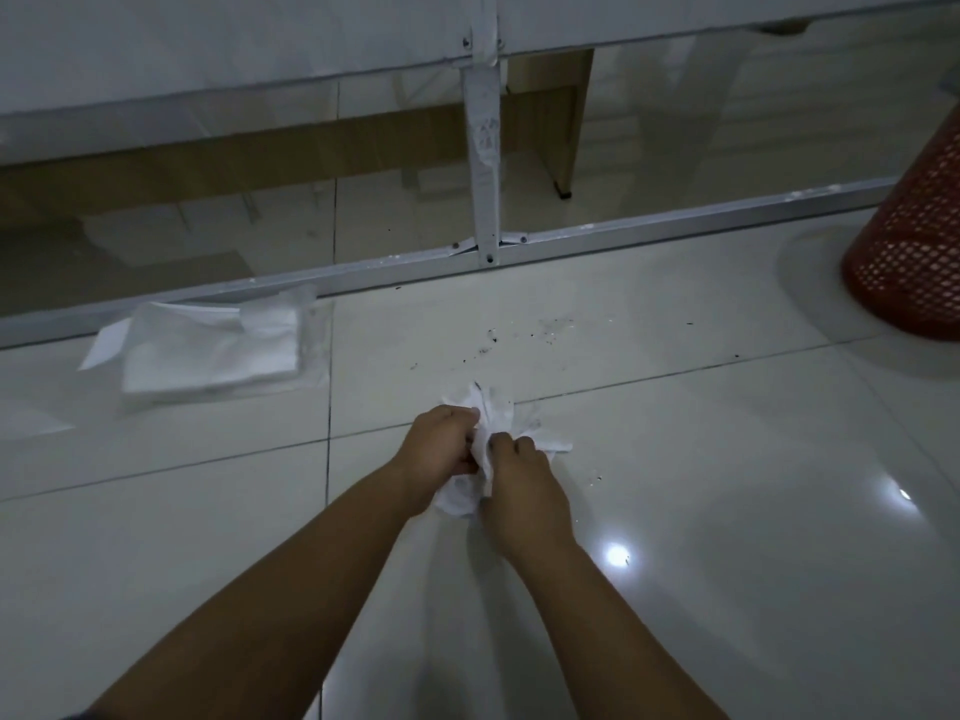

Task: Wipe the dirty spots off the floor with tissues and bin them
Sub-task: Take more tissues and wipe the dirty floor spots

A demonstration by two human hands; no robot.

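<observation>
I am bunching the soiled tissue (488, 449) low over the floor (727, 459), left hand (441, 449) and right hand (524, 491) both closed on it. Dark specks (524, 340) are lying beyond, toward the partition rail. Risk: loose crumpling sheds grit before the red bin (914, 252) at far right.

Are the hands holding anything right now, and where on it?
Yes: both the left hand and right hand grip one crumpled white tissue, fingers bunching its middle; loose ends stick out above and below.

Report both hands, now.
Left hand: closed on the crumpled white tissue.
Right hand: closed on the same tissue.
</observation>
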